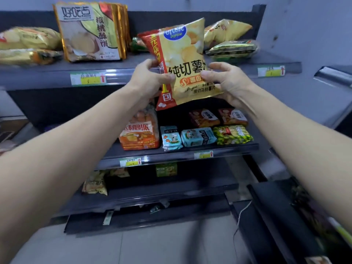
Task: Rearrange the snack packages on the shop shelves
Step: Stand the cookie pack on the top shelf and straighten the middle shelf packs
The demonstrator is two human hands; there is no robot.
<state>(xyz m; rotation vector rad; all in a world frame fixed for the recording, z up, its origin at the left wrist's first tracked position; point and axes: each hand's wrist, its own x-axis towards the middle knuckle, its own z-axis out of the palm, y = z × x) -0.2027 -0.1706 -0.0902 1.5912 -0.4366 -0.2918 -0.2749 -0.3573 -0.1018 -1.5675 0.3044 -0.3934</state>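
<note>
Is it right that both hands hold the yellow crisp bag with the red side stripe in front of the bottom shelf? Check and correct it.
Not quite. In the head view the left hand and right hand hold the yellow crisp bag with the red side stripe in front of the top shelf, not the bottom one.

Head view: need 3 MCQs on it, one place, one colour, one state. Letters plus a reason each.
1. Where is the yellow chip bag?
A. Lying on the top shelf
B. Held in the air in front of the shelves
C. On the floor

2. What colour are the two small koala packs on the middle shelf?
A. Light blue
B. Red
C. Black

3. How is the bag held?
A. Left hand only
B. Right hand only
C. Both hands

Answers:
1 B, it hangs in front of the top shelf edge, resting on nothing.
2 A, both wrappers are pale blue.
3 C, the left hand and right hand pinch its two sides.
</note>
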